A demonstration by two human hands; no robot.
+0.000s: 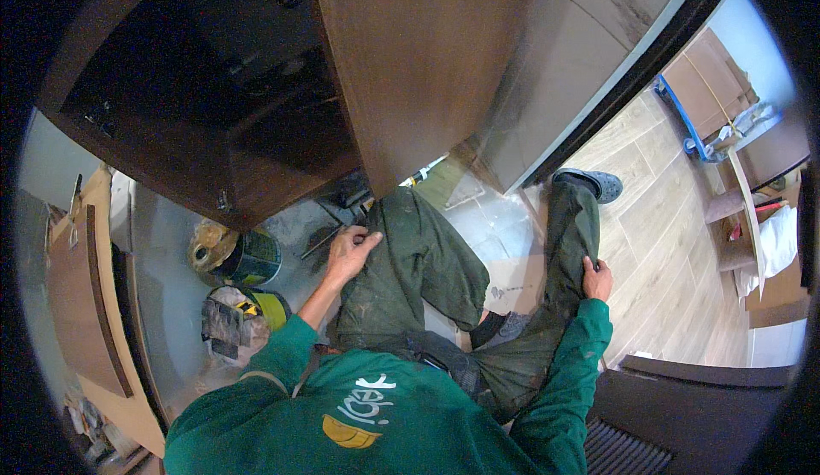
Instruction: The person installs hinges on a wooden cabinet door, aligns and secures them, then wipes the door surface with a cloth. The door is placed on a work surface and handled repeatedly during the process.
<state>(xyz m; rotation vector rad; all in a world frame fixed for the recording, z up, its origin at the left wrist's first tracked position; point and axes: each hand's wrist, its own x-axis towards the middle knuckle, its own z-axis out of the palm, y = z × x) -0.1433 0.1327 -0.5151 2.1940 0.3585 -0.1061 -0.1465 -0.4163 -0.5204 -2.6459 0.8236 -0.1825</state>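
My left hand (pixel 347 255) is closed beside my bent left leg, in front of the dark brown cabinet (pixel 282 172). A small dark bit shows between its thumb and fingers, too small to name. A thin dark rod (pixel 319 243) shows just left of the fingers; I cannot tell whether they touch it. My right hand (pixel 598 280) rests on the lower part of my right trouser leg (pixel 571 236), its fingers curled; what they hold, if anything, is hidden. Above my left knee stands a brown wooden panel (pixel 418 65), at the edge of the cabinet's dark interior.
At the left stand a dark green bucket (pixel 256 258) and a lime-green bucket (pixel 272 306) with a crumpled bag. Boards (pixel 85 304) lean farther left. Wood-look floor (pixel 641 210) runs right to a blue-edged dolly (pixel 683 120) carrying a carton. A dark ribbed panel (pixel 632 441) lies at the lower right.
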